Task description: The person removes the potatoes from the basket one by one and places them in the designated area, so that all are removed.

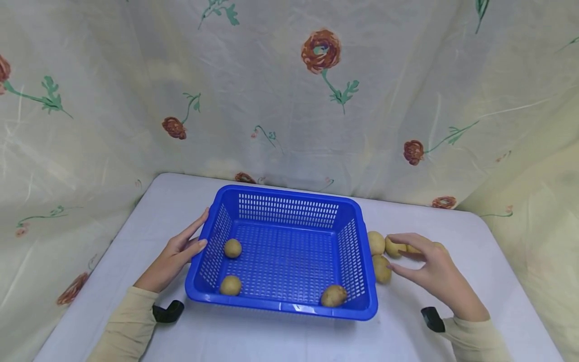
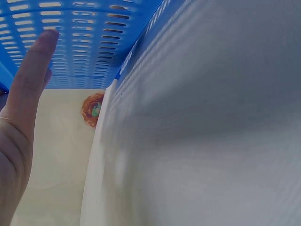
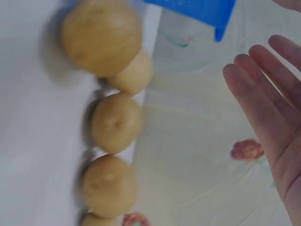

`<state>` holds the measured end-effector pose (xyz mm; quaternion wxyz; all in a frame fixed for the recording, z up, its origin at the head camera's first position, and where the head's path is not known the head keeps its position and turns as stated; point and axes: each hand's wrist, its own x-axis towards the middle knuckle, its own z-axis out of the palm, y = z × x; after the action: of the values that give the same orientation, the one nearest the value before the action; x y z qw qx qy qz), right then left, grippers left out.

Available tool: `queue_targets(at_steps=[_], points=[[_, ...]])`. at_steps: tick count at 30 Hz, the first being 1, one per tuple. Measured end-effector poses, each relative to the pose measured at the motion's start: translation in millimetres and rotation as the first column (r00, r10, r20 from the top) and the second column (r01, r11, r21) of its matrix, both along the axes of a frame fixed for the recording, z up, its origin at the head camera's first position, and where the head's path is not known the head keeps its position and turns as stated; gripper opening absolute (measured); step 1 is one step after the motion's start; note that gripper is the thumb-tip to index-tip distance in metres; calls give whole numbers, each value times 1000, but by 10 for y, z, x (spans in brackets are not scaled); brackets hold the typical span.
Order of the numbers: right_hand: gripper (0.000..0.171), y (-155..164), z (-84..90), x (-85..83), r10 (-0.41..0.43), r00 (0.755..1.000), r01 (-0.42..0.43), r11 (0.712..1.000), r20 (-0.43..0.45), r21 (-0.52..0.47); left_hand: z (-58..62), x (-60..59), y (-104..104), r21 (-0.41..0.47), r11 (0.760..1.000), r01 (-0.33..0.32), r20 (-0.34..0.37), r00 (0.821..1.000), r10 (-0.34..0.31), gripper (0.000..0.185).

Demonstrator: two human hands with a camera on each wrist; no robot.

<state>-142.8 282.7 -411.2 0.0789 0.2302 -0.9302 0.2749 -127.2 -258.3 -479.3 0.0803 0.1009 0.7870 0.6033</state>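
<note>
- The left hand (image 1: 174, 256) is resting against the left wall of the blue plastic basket (image 1: 289, 203), fingers straight and holding nothing.
- The right hand (image 1: 434, 266) is hovering over the potatoes (image 1: 376, 243) lying just right of the basket on the white table (image 1: 452, 221), fingers apart, gripping none.
- Three potatoes are lying inside the basket.

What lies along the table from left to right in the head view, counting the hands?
Left hand → blue basket → potatoes beside the basket → right hand.
</note>
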Motion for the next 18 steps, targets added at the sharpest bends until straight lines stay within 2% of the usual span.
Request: queue_targets(at_steps=[3, 5, 9, 12, 16, 18], points=[[57, -73, 103, 16, 23, 1000, -24, 999, 15, 39, 2, -2, 0, 1, 1000, 0, -1, 1000, 0, 65], [59, -131, 175, 29, 70, 997, -72, 996, 33, 53, 0, -4, -1, 2, 1000, 0, -2, 1000, 0, 65], [60, -260, 295, 38, 187, 978, -191, 981, 96, 41, -3, -8, 1, 3, 1000, 1, -5, 1000, -1, 64], [59, -349, 361, 41, 229, 964, -237, 970, 132, 48, 0, -7, 3, 2, 1000, 2, -5, 1000, -1, 64], [56, -474, 451, 45, 252, 955, -273, 953, 157, 132, 5, -3, 4, 1, 1000, -2, -2, 1000, 2, 64], [53, -547, 494, 34, 293, 940, -323, 930, 176, 177, 6, -1, 4, -1, 1000, -3, 0, 1000, 3, 65]])
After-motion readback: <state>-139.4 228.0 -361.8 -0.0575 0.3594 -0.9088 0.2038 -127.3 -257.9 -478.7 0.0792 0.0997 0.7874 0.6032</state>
